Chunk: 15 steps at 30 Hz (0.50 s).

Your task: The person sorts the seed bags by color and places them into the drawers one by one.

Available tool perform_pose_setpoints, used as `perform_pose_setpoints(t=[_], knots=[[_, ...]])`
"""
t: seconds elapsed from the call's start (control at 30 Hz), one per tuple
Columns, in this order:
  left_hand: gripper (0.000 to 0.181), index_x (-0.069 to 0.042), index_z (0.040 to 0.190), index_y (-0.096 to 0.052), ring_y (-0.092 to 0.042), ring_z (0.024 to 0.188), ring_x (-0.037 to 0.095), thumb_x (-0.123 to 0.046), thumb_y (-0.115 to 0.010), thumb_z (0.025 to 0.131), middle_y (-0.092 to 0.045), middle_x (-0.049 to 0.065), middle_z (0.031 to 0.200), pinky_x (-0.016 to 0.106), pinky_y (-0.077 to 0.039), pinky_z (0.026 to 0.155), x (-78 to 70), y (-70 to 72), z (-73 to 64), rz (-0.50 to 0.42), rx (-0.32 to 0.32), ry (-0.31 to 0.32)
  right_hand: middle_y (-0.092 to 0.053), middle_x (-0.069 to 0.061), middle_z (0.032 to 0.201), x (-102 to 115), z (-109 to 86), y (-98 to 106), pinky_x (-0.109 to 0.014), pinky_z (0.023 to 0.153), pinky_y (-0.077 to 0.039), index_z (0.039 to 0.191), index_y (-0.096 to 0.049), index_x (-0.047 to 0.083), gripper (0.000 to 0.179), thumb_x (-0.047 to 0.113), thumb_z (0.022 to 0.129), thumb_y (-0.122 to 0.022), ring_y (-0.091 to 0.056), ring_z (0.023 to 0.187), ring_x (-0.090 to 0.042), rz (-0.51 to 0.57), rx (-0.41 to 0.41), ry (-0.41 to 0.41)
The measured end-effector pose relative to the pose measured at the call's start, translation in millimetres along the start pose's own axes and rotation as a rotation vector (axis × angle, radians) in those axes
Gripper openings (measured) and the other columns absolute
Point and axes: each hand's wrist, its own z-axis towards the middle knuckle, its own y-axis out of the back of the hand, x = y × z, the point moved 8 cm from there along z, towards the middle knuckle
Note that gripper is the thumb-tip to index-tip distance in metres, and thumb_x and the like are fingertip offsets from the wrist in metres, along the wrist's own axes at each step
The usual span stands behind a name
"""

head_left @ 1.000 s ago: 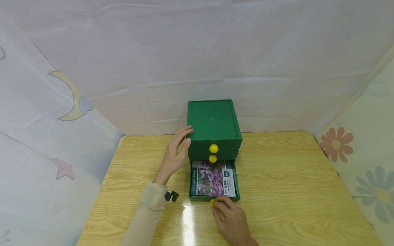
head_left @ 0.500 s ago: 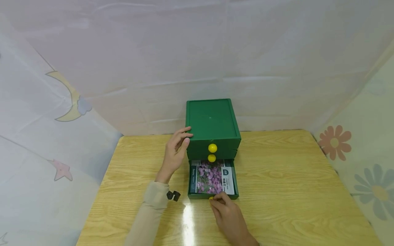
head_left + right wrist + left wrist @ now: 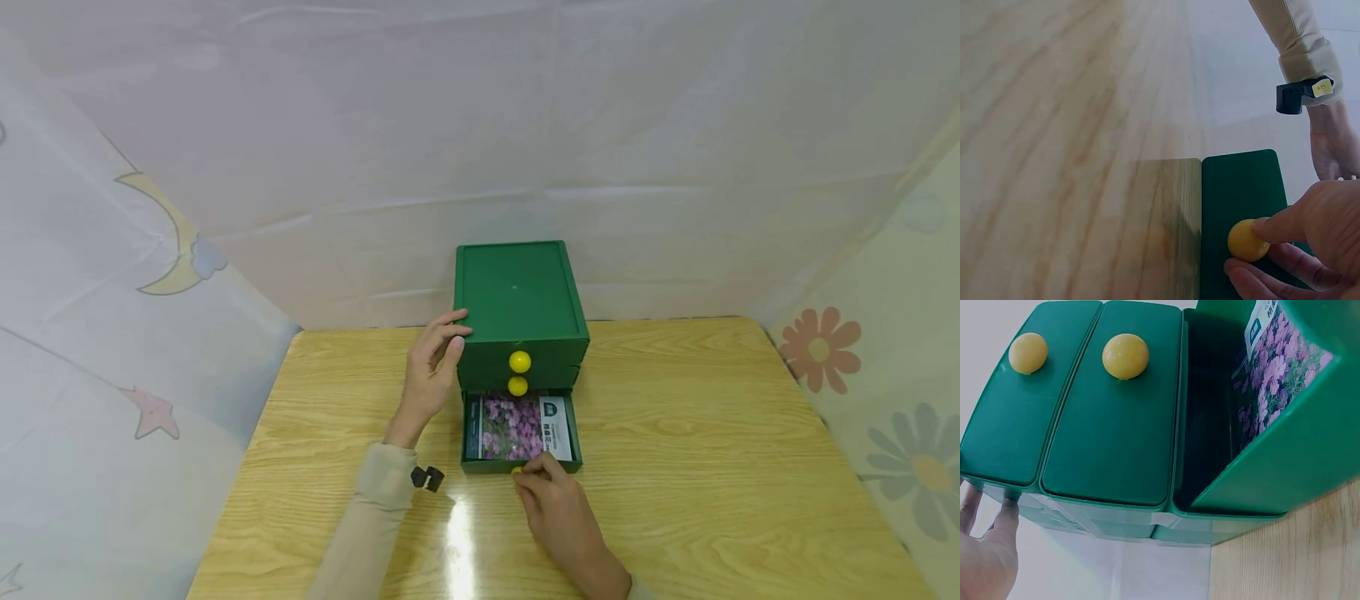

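A green cabinet [image 3: 517, 292] of three drawers stands on the table. Its bottom drawer [image 3: 480, 467] is pulled partway out, and inside lies a packet [image 3: 513, 427] with a picture of pink flowers. My right hand [image 3: 558, 508] pinches the round yellow knob [image 3: 1247, 240] of this drawer between thumb and fingers. At the cabinet's upper left front edge rests my left hand [image 3: 431, 371], its fingertips on the top and its thumb near the side. Two more yellow knobs [image 3: 1125, 356] mark the upper drawers, which are closed.
The wooden table [image 3: 712, 458] extends on both sides of the cabinet. Behind it hangs a pale cloth [image 3: 412, 208]. A black camera mount [image 3: 427, 478] sits at the left wrist.
The bottom drawer has slid inward a little, toward the cabinet, with my right hand following on its knob. My left hand stays at the cabinet's edge, its fingertips now lower on the top.
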Motion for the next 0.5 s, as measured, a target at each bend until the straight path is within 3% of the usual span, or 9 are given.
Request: perform_pose_setpoints(t=[0.5], knots=[[0.023,0.012,0.113,-0.06,-0.041,0.13,0.045,0.015,-0.046,0.095,-0.047,0.031,0.134,0.041,-0.042,0.105,-1.8,0.0,-0.7,-0.002,-0.016,-0.004,-0.056,0.003,0.094,-2.5,8.0,1.5,-0.011,0.063,-0.051,0.09,-0.078,0.007,0.019,-0.003,0.075,-0.082,-0.061,0.079,-0.007,0.019,-0.013,0.014]])
